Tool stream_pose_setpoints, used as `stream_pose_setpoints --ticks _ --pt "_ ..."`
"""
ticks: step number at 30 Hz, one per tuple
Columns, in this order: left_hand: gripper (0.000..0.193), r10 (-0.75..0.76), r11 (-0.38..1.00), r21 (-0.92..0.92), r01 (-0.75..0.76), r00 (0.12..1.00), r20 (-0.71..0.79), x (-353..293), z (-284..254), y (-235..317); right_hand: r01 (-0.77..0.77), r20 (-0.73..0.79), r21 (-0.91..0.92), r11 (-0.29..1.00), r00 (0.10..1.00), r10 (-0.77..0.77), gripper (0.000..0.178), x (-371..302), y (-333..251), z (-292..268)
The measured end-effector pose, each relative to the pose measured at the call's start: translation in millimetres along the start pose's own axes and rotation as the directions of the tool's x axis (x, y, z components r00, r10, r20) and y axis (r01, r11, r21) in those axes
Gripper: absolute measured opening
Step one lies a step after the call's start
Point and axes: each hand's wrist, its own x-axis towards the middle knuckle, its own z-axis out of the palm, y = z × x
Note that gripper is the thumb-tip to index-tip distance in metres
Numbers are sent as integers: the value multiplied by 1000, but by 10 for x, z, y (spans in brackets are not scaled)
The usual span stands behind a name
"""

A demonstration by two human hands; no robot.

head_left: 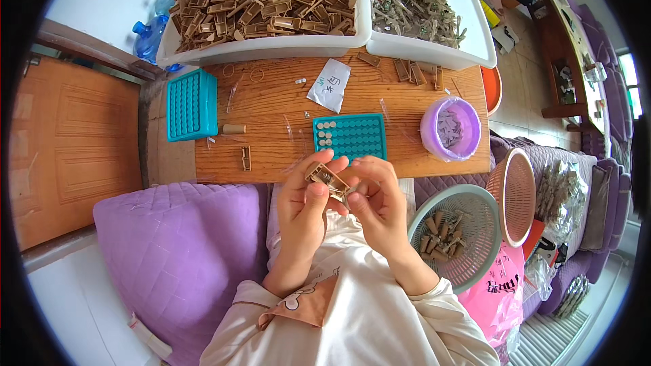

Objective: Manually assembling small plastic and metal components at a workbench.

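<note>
Above my lap, at the table's front edge, my left hand (304, 207) is closed around a tan plastic casing (319, 173), a short open-sided shell with small parts inside it. Fingers of my right hand (381, 196) pinch the casing's lower right end; whether they also grip a separate small part is hidden. Just beyond my hands lies a teal tray (369, 152) with rows of round hollows. White discs (325, 133) sit in several hollows at its left side.
Two white bins stand at the back: one heaped with tan casings (271, 10), one with clear-and-metal strips (417, 7). A teal block (192, 105) is at left, a purple tub (427, 134) at right. Lower right, a grey-green basket (485, 257) contains tan pieces. Loose casings (246, 158) lie on the table.
</note>
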Motion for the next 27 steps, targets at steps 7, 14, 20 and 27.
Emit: stream_pose_setpoints --ticks 7,14,20,27 --pt "38 -91 961 -268 64 992 -89 33 4 -10 -360 163 404 841 933 321 30 52 47 18" --pt "35 -8 983 -185 -16 992 -129 47 -58 -66 -88 76 84 993 994 82 40 222 91 -4" --pt "34 59 998 -6 -60 990 -126 9 -106 -215 -53 88 92 994 995 44 39 259 86 119" --pt "30 -61 998 -18 59 982 -180 -148 -142 -477 -188 172 -150 971 962 212 37 252 253 13"
